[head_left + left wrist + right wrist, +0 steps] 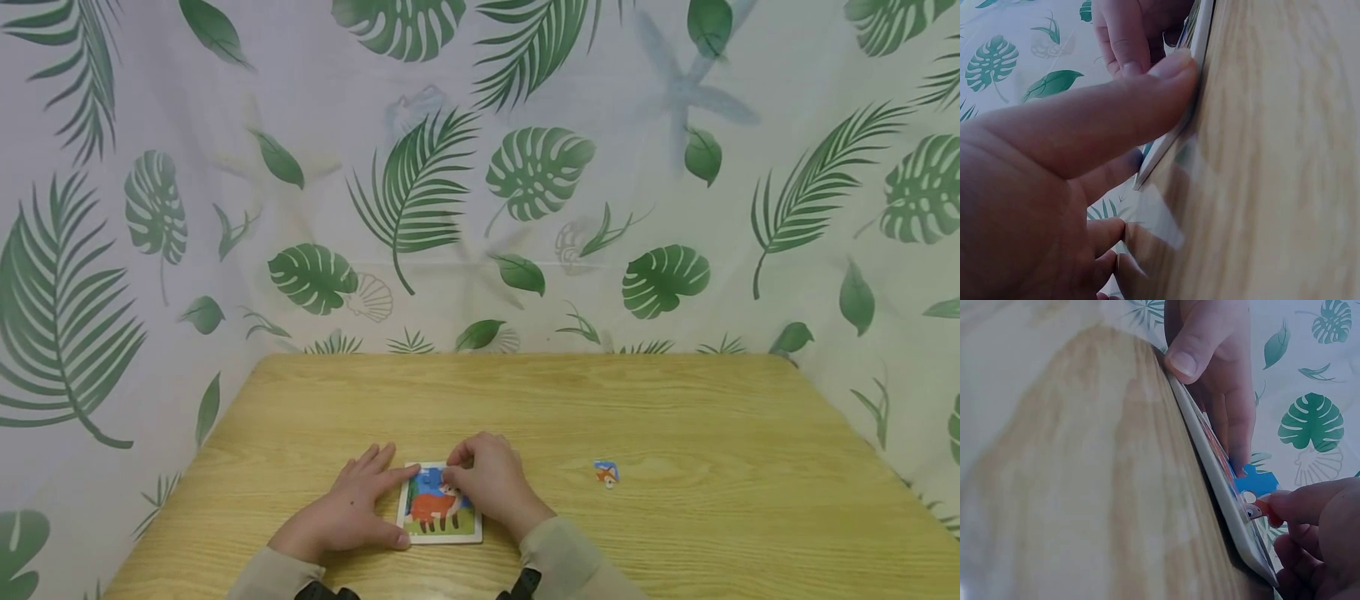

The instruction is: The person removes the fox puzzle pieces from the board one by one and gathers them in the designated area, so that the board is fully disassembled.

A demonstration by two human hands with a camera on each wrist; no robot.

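Note:
A small jigsaw puzzle (433, 507) with a picture of a fox on grass lies in a white-rimmed tray (444, 540) on the table. My left hand (352, 504) rests at the tray's left side, fingers spread, its thumb and forefinger touching the rim. Over the tray's upper right, my right hand (492, 483) pinches a blue and orange puzzle piece (1257, 483) between thumb and fingers. In the right wrist view that piece stands tilted up from the tray, showing part of the fox's face. Fingers hide the spot beneath it in the head view.
Another loose puzzle piece (607, 474), blue and orange, lies on the wooden table (712, 533) to the right of my right hand. Behind the table hangs a white cloth (465, 292) printed with green leaves.

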